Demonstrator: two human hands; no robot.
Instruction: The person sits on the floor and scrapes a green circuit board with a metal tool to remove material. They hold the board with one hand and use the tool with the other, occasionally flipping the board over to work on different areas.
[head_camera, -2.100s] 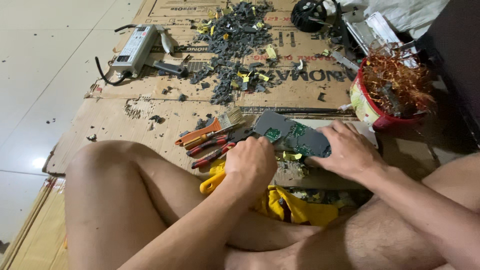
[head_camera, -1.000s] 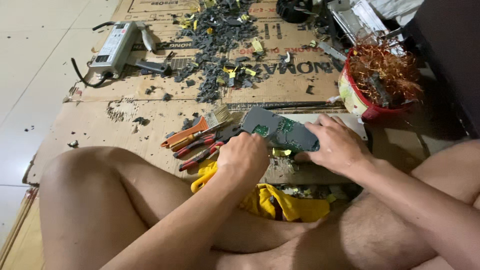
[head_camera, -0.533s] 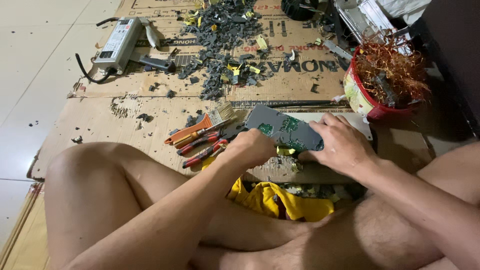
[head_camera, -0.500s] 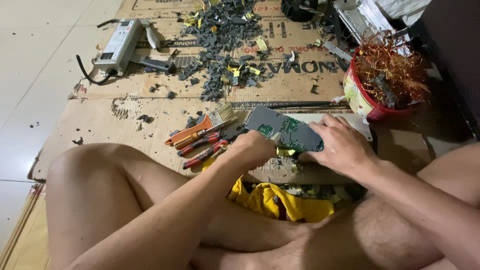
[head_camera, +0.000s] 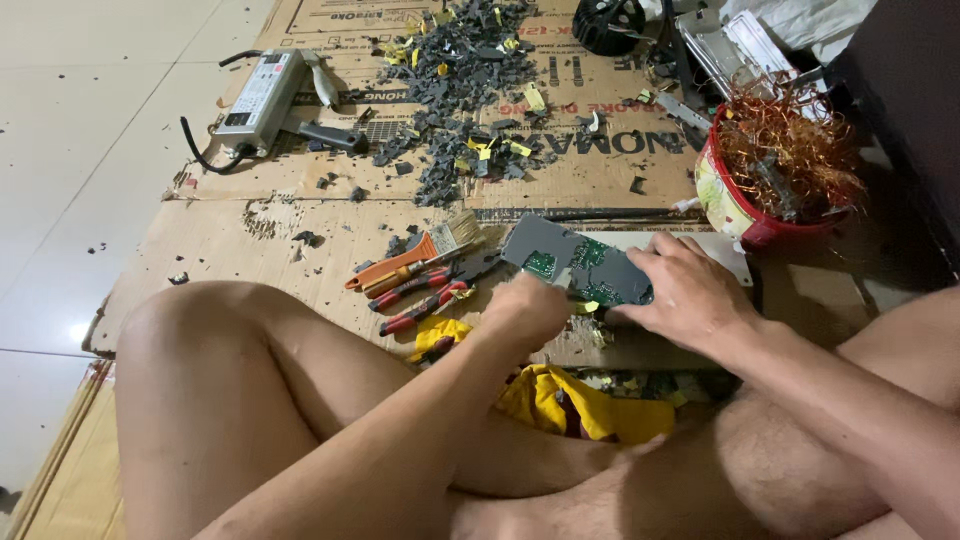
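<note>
A dark grey and green circuit board lies tilted on a white panel in front of my crossed legs. My right hand presses on the board's right end, fingers spread over its edge. At the board's near left edge my left hand is curled into a fist with its back to the camera, so the fingers underneath are hidden. Both hands touch the board.
Red-handled pliers, an orange tool and a brush lie left of the board on cardboard. A red bowl of copper wire stands at the right. Farther off are dark plastic scraps and a silver power unit. Yellow cloth lies by my legs.
Both hands stay on the circuit board in about the same place. Only the view shifts a little.
</note>
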